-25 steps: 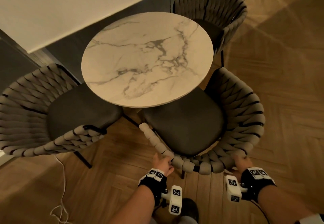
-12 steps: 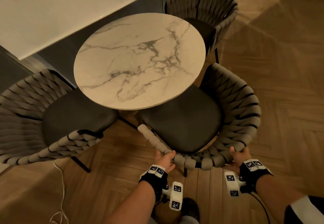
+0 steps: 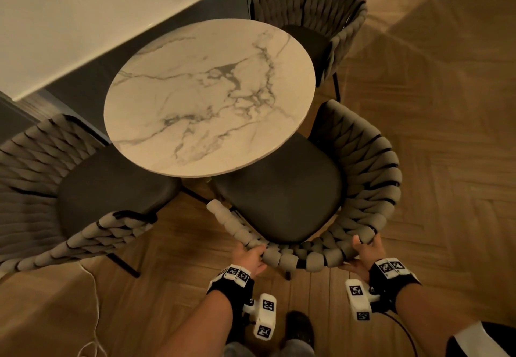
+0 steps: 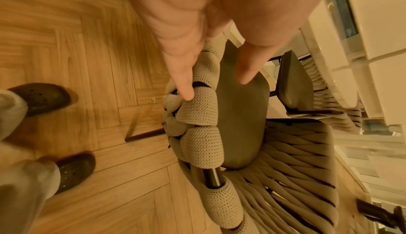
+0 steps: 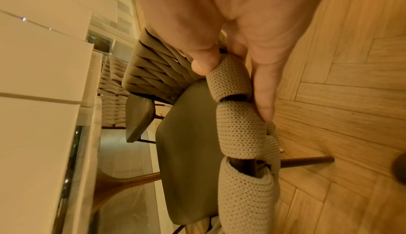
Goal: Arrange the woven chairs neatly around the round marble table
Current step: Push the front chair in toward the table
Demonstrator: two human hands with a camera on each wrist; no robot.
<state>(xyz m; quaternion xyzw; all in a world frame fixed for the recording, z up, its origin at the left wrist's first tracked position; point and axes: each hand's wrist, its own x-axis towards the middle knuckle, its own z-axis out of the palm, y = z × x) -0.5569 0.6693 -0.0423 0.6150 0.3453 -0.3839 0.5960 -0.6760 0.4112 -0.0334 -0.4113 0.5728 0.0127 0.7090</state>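
The round marble table (image 3: 195, 99) stands in the middle of the head view. A woven chair (image 3: 363, 189) with a dark seat is right in front of me, its seat partly under the table's near edge. My left hand (image 3: 248, 256) grips the padded top rail (image 4: 197, 128) at the chair's back left. My right hand (image 3: 365, 253) grips the same rail (image 5: 237, 116) at the back right, thumb over the top. A second woven chair (image 3: 42, 189) sits at the table's left. A third one (image 3: 329, 13) is at the far side.
A pale counter (image 3: 83, 21) with dark cabinet fronts runs along the far left behind the table. A thin white cable (image 3: 92, 300) lies on the herringbone wood floor at the left. My shoes (image 4: 44, 98) stand just behind the chair. Bare floor stretches to the right.
Both hands have kept their grip on the back rail while the chair slid a little forward, its seat going further under the table edge. The other two chairs stayed put.
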